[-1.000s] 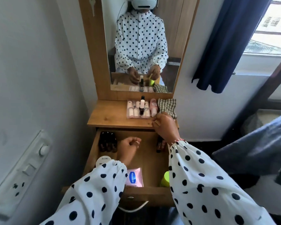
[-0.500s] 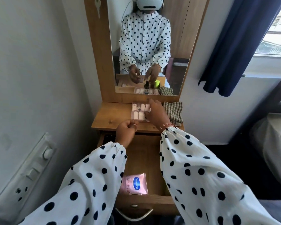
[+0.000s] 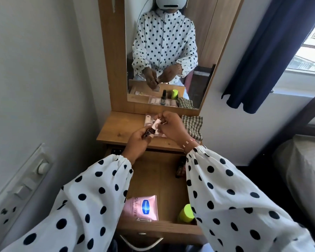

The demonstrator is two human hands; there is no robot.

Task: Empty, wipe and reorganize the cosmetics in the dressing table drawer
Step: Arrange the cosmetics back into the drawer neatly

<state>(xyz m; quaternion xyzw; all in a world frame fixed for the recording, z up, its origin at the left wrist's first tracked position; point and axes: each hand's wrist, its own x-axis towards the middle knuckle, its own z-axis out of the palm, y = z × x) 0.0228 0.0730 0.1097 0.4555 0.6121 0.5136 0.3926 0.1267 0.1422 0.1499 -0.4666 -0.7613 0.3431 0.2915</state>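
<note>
My left hand grips a small dark bottle above the dressing table top. My right hand pinches the bottle's white cap. Behind the hands a clear tray of pink tubes lies on the top, mostly hidden. The drawer stands open below. In it lie a pink Vaseline sachet, a lime-green capped jar and dark small bottles by the right wall.
A checked cloth lies on the top at the right. The mirror stands behind. A grey wall with a switch panel is on the left. A blue curtain and a bed are on the right.
Both hands rose from the drawer to above the table top. My left hand brought up a dark bottle, and my right hand took hold of its cap.
</note>
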